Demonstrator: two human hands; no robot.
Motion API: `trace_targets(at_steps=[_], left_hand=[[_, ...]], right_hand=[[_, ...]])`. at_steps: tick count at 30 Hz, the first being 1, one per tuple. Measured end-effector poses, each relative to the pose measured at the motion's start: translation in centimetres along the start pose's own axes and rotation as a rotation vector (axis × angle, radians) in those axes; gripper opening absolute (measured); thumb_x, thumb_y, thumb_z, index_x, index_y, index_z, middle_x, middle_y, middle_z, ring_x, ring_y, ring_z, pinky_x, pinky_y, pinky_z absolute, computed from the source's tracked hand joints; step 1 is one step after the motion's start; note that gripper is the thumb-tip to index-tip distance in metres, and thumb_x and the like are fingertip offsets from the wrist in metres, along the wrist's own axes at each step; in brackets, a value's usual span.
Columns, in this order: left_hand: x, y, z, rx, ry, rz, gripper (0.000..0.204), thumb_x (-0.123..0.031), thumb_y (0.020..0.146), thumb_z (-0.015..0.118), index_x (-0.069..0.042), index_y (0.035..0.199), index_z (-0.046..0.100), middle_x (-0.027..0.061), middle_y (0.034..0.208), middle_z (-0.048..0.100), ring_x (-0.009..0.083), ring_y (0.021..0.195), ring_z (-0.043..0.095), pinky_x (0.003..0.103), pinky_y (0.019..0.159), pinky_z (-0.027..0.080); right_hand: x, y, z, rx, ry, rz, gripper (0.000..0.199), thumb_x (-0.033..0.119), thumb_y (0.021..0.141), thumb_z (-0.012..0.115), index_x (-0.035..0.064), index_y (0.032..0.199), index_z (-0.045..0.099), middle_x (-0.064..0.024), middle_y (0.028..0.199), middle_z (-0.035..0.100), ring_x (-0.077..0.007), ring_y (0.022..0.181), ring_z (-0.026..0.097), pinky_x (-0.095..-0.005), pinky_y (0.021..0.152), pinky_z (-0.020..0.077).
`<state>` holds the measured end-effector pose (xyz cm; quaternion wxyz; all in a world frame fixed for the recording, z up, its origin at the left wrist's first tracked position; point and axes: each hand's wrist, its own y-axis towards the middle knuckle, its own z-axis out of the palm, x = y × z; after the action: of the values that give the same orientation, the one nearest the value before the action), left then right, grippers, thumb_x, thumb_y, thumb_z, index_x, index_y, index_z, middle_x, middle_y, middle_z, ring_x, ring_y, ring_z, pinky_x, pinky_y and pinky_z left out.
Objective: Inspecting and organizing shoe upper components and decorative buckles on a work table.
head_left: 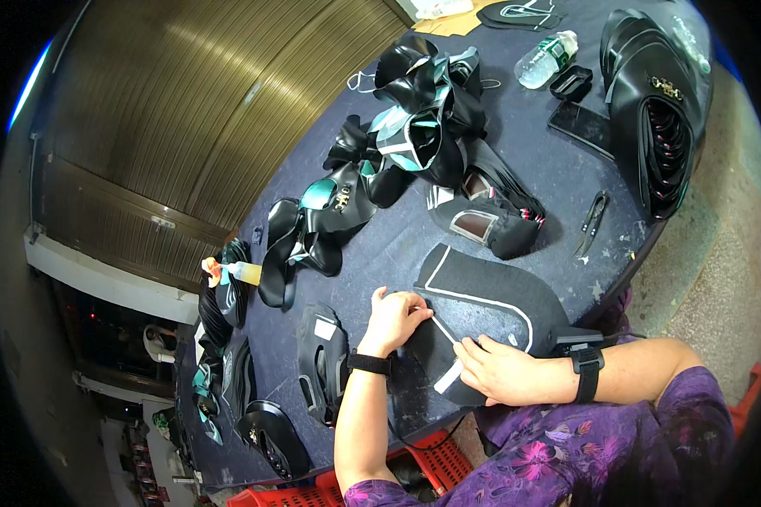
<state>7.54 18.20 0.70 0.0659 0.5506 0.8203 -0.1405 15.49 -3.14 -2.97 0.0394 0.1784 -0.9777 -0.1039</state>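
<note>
A black U-shaped shoe upper piece (546, 308) lies flat on the dark blue table in front of me, its two legs pointing left. Narrow white tape (482, 296) runs along its inner edge. My left hand (395, 319) is closed, thumb and fingertips pinching the white tape by the near leg. Over that leg, my right hand (499, 370) bends its fingers onto the upper piece and tape, close to a wider white end. The right thumb is partly hidden. Both wrists wear black bands.
Beyond the piece lie stacked black uppers (490, 224) and thread snips (594, 221). A phone (580, 129), a water bottle (545, 59) and a thick stack of black uppers (626, 110) stand farther right. Piled shoe parts (414, 139) spread left; red crates (440, 465) sit below the table edge.
</note>
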Motion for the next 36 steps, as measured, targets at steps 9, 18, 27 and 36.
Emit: trace_targets(at_steps=[9,18,27,36], left_hand=[[0.8,0.2,0.2,0.041,-0.077,-0.044,0.013,-0.023,0.076,0.064,-0.009,0.076,0.064,0.0005,0.062,0.058,0.0152,0.064,0.056,0.044,0.099,0.020],[1.4,0.2,0.1,0.038,-0.251,-0.077,0.014,-0.015,0.075,0.067,-0.001,0.078,0.063,0.0025,0.064,0.060,0.0086,0.061,0.055,0.025,0.063,0.044],[1.6,0.2,0.4,0.078,-0.242,-0.140,0.018,-0.029,0.076,0.064,-0.011,0.077,0.064,-0.0002,0.063,0.058,0.0157,0.066,0.057,0.052,0.100,0.016],[1.4,0.3,0.5,0.078,-0.214,-0.146,0.018,-0.028,0.076,0.065,-0.010,0.077,0.064,0.0012,0.065,0.060,0.0169,0.068,0.058,0.051,0.100,0.016]], right_hand=[[-0.1,0.1,-0.2,0.021,-0.009,-0.017,0.066,0.042,0.067,0.063,-0.0036,0.113,0.048,-0.0278,0.120,0.043,-0.0367,0.110,0.042,-0.0435,0.091,0.0357],[-0.1,0.0,0.0,0.014,-0.021,-0.016,0.066,0.041,0.068,0.062,-0.0043,0.112,0.048,-0.0279,0.120,0.044,-0.0368,0.110,0.042,-0.0430,0.090,0.0359],[0.0,0.0,-0.1,0.024,-0.016,-0.018,0.064,0.040,0.068,0.062,-0.0041,0.113,0.048,-0.0272,0.120,0.044,-0.0368,0.110,0.042,-0.0432,0.091,0.0351],[0.1,0.0,-0.1,-0.001,-0.002,0.017,0.058,0.042,0.067,0.064,-0.0022,0.102,0.051,-0.0262,0.122,0.043,-0.0346,0.114,0.041,-0.0407,0.093,0.0332]])
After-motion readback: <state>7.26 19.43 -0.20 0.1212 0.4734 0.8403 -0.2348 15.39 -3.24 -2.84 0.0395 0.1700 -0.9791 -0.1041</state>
